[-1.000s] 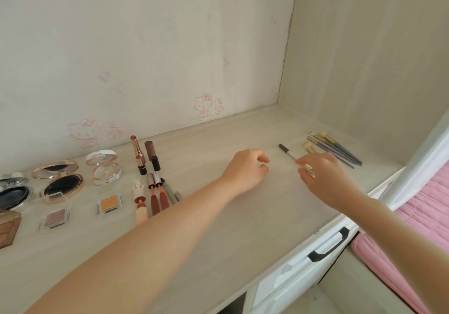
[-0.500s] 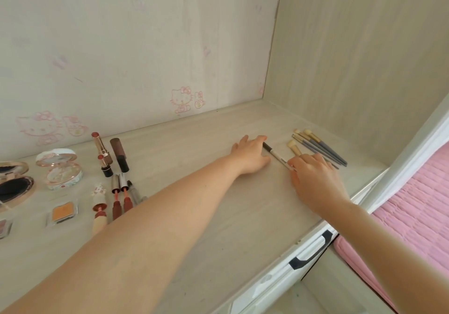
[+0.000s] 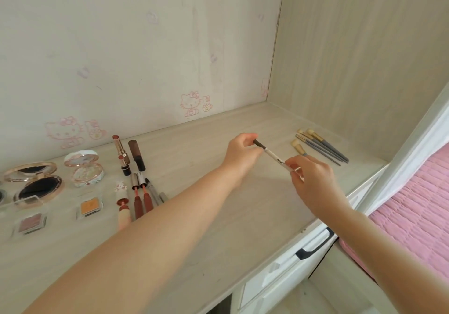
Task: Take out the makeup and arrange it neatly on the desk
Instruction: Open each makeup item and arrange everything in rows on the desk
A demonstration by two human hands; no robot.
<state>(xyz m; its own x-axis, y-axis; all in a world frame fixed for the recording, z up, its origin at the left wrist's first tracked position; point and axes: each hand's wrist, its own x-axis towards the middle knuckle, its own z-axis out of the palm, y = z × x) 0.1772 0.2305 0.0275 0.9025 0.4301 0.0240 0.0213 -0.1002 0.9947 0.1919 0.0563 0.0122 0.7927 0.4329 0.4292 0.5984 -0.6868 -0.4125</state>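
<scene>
Both hands hold one white pencil in the air, right of centre above the surface. The left hand pinches its dark far end between thumb and fingertips. The right hand pinches the white near end, its other fingers loosely curled. The pencil slants from far left to near right and touches nothing else.

The dark end looks like a cap. If the two hands pull apart, it may slip off, and whichever piece is held more lightly could drop.

The pencil seems slim and round, so on this smooth surface it could roll toward the near edge above the drawer handle. It could also roll right into the brushes and knock their row askew.

The left forearm passes close beside the lip tubes. A careless sweep of it to the left could scatter them.
</scene>
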